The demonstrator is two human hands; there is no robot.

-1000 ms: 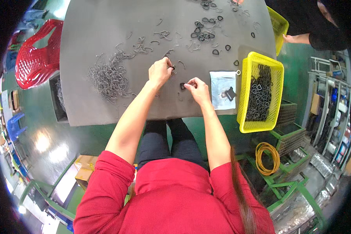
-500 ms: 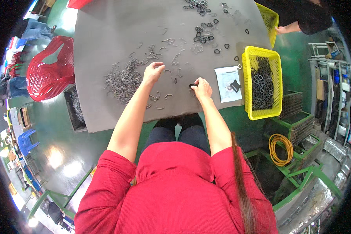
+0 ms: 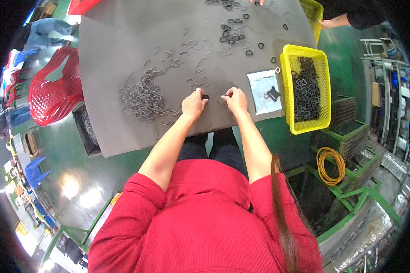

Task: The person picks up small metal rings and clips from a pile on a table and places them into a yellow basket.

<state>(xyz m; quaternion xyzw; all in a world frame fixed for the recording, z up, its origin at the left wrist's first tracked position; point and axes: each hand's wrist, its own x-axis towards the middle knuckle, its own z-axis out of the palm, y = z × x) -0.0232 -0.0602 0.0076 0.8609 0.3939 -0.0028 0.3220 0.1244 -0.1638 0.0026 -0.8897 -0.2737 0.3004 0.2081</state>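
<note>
My left hand (image 3: pixel 194 104) is over the table's near part, its fingers closed on a small black ring (image 3: pixel 205 97). A short gap to the right, my right hand (image 3: pixel 236 101) is pinched, with a small dark bit at its fingertips that is too small to name. To the left of my left hand spreads a pile of thin, curved dark metal pieces (image 3: pixel 143 98), with a few more strewn just beyond my hands. Farther off lie several black D-shaped rings (image 3: pixel 232 37) in loose groups.
Right of my right hand lies a pale plastic bag (image 3: pixel 263 107) with a black part on it. A yellow basket (image 3: pixel 328 95) of black rings stands at the table's right edge. A co-worker's hand (image 3: pixel 333 22) touches another yellow basket (image 3: pixel 312 16). A red chair (image 3: pixel 48 98) is left.
My left hand has come back toward me and rightward, closer to my right hand. The black ring shows at my left fingers now, and another hand has appeared at the far edge.
</note>
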